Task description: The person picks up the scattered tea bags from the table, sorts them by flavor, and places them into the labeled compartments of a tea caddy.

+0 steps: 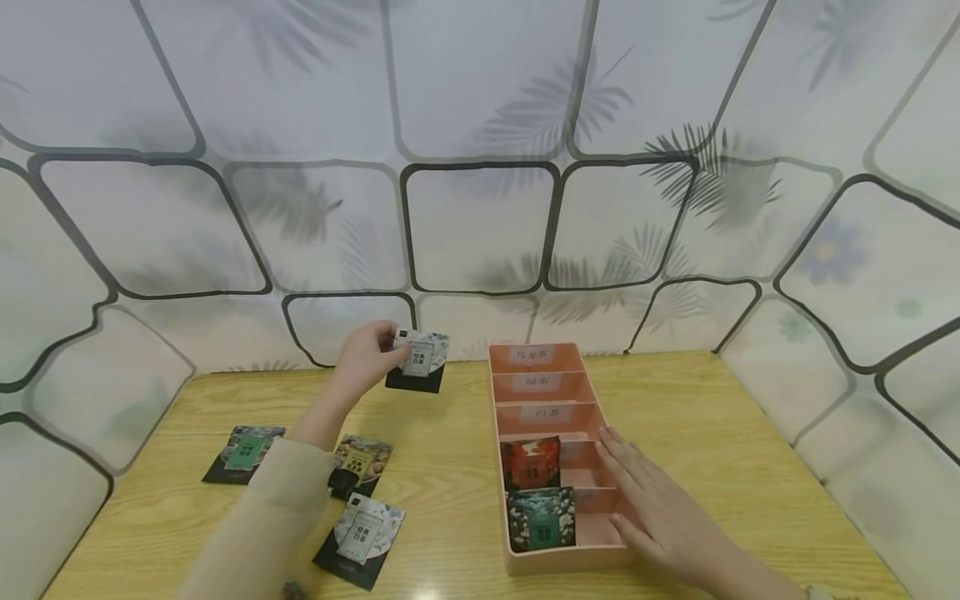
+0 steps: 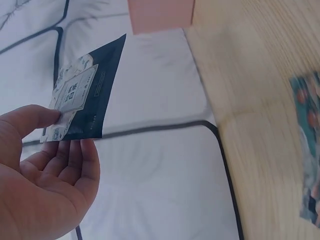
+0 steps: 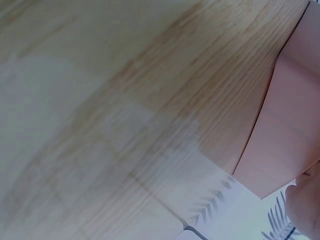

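My left hand [image 1: 363, 360] pinches a white-and-black tea packet [image 1: 420, 362] by its left side, raised near the back of the table. In the left wrist view, the thumb presses the printed face of that packet [image 2: 82, 97], fingers behind it. My right hand [image 1: 663, 510] rests along the right wall of a long pink divided box [image 1: 570, 563], fingers extended. Inside the box, a red tea packet [image 1: 531, 464] stands in the second compartment from the front. A dark packet with a green label [image 1: 543, 520] stands in the front one. The right wrist view shows the box's outer wall [image 3: 285, 120].
Left on the wooden table [image 1: 442, 483] lie a green-labelled packet [image 1: 243, 455], a yellow-labelled packet [image 1: 362, 465] and another white-and-black packet [image 1: 360, 540]. Paper labels with Chinese characters mark the box's compartments. A patterned cloth wall [image 1: 480, 225] rises behind the table.
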The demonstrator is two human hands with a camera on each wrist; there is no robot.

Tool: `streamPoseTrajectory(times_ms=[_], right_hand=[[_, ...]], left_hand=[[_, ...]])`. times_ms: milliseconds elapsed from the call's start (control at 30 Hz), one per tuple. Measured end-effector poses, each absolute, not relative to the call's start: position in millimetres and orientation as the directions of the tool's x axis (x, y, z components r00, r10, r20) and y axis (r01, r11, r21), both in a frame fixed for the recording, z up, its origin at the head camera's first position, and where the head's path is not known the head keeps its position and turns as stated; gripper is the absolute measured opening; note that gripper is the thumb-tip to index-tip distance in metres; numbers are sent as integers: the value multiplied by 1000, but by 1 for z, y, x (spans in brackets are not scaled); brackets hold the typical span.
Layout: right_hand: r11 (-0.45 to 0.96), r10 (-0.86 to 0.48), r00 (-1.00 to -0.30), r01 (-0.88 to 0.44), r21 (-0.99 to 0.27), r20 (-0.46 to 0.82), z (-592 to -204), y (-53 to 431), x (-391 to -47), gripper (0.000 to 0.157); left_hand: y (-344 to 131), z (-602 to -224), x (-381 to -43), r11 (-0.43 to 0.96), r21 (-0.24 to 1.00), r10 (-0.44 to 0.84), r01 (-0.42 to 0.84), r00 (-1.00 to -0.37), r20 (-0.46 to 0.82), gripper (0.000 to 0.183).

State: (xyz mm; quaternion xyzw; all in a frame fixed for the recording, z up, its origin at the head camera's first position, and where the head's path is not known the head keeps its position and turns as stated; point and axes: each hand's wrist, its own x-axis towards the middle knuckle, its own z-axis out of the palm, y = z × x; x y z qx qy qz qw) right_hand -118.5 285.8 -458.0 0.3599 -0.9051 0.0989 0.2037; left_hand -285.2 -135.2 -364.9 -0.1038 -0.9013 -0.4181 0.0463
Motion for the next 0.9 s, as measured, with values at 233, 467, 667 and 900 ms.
streamPoseTrajectory(times_ms=[233, 467, 667, 900], right_hand=[[732, -609, -675, -681, -33, 416, -460, 286, -119, 83], [725, -610, -671, -687, -44, 421, -460, 286, -121, 82], [708, -618, -648, -705, -42, 445, -460, 286, -122, 79], [699, -614, -630, -714, -43, 476, -459, 285, -121, 76]], left_hand=[[-115, -363, -283, 600, 760, 187, 250, -967, 170, 12], [-92, -364, -281, 556, 783, 230, 281, -956, 179, 13], [-72, -364, -278, 501, 811, 258, 304, -946, 195, 12], [-47, -364, -273, 449, 827, 292, 339, -930, 223, 9]])
